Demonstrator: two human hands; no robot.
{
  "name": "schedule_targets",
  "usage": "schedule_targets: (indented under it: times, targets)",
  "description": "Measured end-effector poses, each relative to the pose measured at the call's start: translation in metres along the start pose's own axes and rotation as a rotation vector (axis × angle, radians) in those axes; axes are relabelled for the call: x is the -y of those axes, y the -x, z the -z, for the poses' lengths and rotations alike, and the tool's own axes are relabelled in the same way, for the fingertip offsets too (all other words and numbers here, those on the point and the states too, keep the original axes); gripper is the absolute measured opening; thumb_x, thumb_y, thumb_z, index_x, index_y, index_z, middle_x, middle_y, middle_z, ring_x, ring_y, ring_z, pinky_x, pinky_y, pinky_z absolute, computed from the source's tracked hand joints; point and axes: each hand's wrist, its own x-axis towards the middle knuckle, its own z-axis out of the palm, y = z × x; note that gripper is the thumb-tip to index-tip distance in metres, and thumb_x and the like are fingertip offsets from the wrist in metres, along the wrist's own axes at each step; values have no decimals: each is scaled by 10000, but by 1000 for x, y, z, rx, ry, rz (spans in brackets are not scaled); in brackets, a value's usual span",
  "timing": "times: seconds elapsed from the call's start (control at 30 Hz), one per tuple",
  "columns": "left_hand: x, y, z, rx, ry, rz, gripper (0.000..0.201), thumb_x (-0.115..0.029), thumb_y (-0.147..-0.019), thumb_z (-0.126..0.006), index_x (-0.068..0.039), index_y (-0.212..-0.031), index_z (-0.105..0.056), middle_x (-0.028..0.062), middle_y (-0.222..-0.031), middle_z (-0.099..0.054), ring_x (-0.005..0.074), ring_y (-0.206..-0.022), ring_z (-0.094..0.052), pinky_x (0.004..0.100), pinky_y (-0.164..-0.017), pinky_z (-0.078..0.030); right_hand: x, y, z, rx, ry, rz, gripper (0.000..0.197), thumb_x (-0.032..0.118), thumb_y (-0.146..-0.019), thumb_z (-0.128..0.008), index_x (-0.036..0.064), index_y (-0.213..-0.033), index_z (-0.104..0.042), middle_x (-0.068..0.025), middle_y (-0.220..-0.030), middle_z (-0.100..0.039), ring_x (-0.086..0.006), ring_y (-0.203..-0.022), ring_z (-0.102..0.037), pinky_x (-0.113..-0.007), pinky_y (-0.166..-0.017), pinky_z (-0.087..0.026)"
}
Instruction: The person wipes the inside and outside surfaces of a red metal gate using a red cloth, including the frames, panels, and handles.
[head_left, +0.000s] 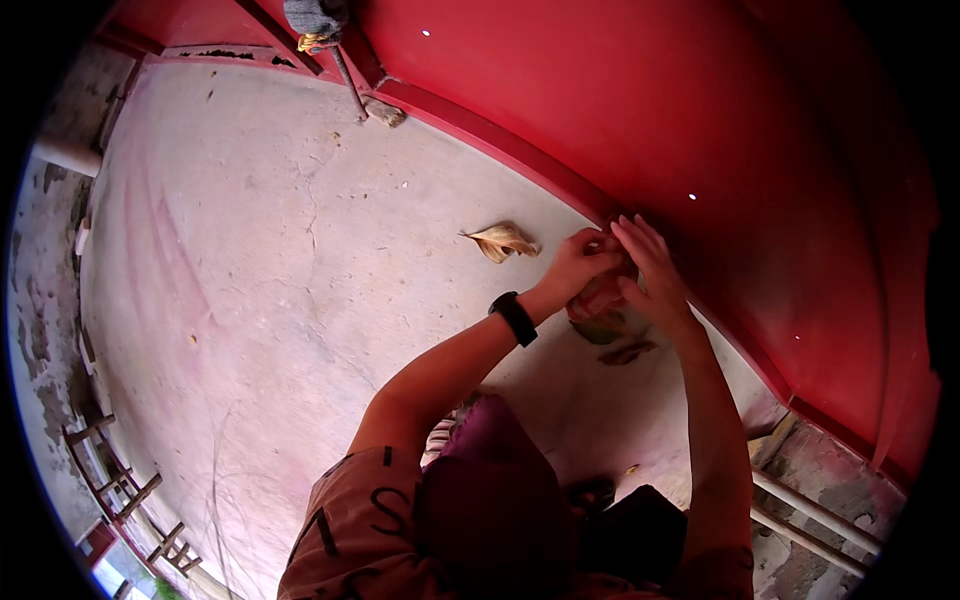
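Note:
Both my arms reach forward to the lower edge of the red metal door [560, 165]. My left hand [582, 265], with a black band on its wrist, is closed, its fingers curled together near that edge. What it holds, if anything, I cannot make out. Just to its right, my right hand [655, 275] has its fingers stretched out, the tips close to the door's bottom rail. A reddish, see-through-looking thing [598, 296] shows below and between the hands; its kind is unclear. Under it lie brownish-green leaves [603, 326].
A curled dry leaf [503, 241] lies on the pale concrete floor [250, 260] left of my hands. A stone [384, 111] sits by the door's far end, near a metal rod [348, 80]. Pale poles [815, 520] lie at lower right, and a wooden ladder-like frame [125, 497] stands at lower left.

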Motion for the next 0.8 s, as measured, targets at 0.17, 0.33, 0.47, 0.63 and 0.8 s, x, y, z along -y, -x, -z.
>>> schedule_targets:
  times: [0.17,0.33,0.47,0.63,0.8]
  targets:
    - [1,-4,2,-101,332,59,412,-233,-859,-677,6,-1155,-520,98,-1005,-612,152,-860,-585,296,-742,-490,10,9,-39,-120,-556,-288,709,151,-777,-670,83,-1400,-340,-182,-1362,-404,-331,-1272,-400,-399,-1046,-342]
    - [-5,-21,8,-328,-150,-370,223,-180,-911,-573,-13,-1058,-581,115,-936,-569,215,-836,-576,325,-709,-466,9,-12,-37,-385,-461,-402,607,51,-731,-629,81,-1304,-430,-155,-1212,-497,-325,-1171,-479,-375,-989,-395]
    - [-26,-34,10,-398,-937,-730,198,-39,-787,-557,-29,-984,-585,187,-940,-561,392,-904,-497,478,-828,-409,5,-28,-34,-496,113,-412,500,39,-663,-681,89,-1140,-541,-138,-1120,-513,-340,-1027,-519,-435,-813,-472]
    - [-13,-38,11,-326,-1103,-716,219,9,-753,-546,-24,-963,-597,186,-937,-573,402,-928,-501,481,-814,-433,-8,-29,-70,-516,480,-272,336,181,-796,-606,110,-1124,-586,-79,-1175,-510,-278,-1019,-517,-420,-759,-487]
    - [-2,-43,10,-158,-1173,-709,302,27,-736,-540,-29,-1025,-607,182,-973,-586,380,-957,-520,466,-842,-455,-30,-14,-67,-290,376,-284,376,200,-794,-613,135,-1162,-581,-54,-1213,-508,-280,-1061,-509,-403,-784,-528]
